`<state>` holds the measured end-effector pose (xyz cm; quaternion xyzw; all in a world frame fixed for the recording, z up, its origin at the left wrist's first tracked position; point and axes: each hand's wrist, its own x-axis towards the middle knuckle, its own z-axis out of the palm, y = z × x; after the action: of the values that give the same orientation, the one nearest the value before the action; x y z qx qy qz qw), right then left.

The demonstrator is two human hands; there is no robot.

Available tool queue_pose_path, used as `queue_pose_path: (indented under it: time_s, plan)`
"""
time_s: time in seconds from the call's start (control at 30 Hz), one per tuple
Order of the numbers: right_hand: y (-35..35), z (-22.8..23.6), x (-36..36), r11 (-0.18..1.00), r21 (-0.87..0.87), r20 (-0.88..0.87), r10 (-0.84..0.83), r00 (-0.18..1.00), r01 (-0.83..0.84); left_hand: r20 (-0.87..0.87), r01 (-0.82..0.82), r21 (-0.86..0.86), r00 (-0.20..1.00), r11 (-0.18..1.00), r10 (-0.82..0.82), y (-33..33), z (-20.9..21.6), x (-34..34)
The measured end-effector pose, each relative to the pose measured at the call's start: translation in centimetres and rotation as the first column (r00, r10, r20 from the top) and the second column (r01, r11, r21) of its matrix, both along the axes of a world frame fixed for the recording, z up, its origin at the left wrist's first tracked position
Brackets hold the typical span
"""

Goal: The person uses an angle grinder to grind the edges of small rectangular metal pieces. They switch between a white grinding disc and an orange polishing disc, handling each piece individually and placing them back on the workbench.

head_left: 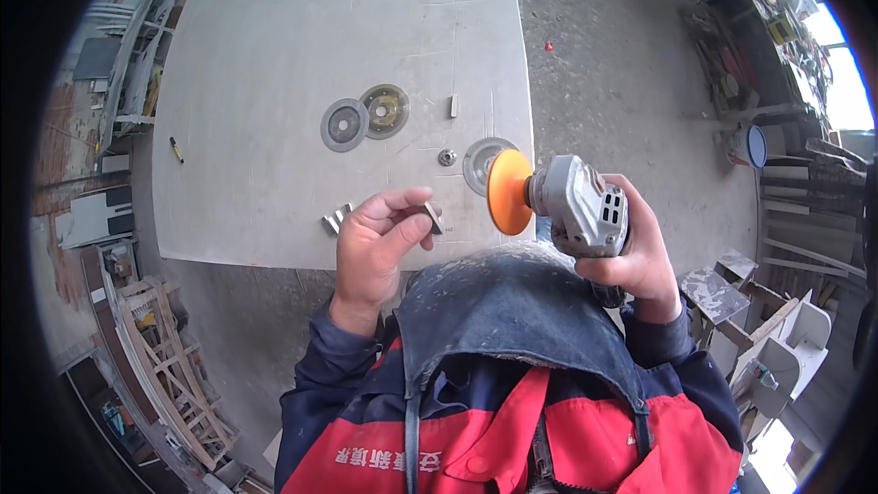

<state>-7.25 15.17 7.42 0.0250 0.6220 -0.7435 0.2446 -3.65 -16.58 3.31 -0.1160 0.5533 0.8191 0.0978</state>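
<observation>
In my right hand [640,252] is an angle grinder [581,206], gripped round its body and raised at the table's right front corner. An orange disc pad [509,192] is fitted on its spindle, facing left. My left hand [380,242] pinches a small dark flat block [433,217] between thumb and fingers, over the table's front edge. Just beyond the grinder lies a grey cutting disc [480,165], partly hidden by the orange pad. A small metal flange nut [446,157] sits to its left. Several small grey blocks [337,218] lie left of my left hand.
Two more discs, one grey [344,125] and one yellow-centred [385,111], overlap mid-table. Another small block [453,106] stands beyond the nut. A yellow-and-black marker [176,150] lies near the left edge of the white table [274,27]. Racks with scraps [146,46] line the left; a bucket [748,144] stands right.
</observation>
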Motion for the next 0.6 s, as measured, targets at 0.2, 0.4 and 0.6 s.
queue_pose_path:
  time_s: [0.2,0.4,0.6]
  plan:
    - [-0.7,0.4,-0.2,0.987,0.113,-0.087,0.121,0.989,-0.111,-0.104,-0.196,0.038,0.974,0.98,0.199,2.8,1.4,-0.2]
    - [-1.1,0.6,-0.8,0.959,0.162,-0.119,0.255,0.96,-0.234,-0.206,-0.231,-0.034,0.954,0.972,0.219,3.3,1.5,0.1]
    - [-1.8,1.0,-1.1,0.955,0.19,-0.204,0.267,0.942,-0.229,-0.209,-0.249,-0.112,0.952,0.962,0.222,3.8,2.6,0.2]
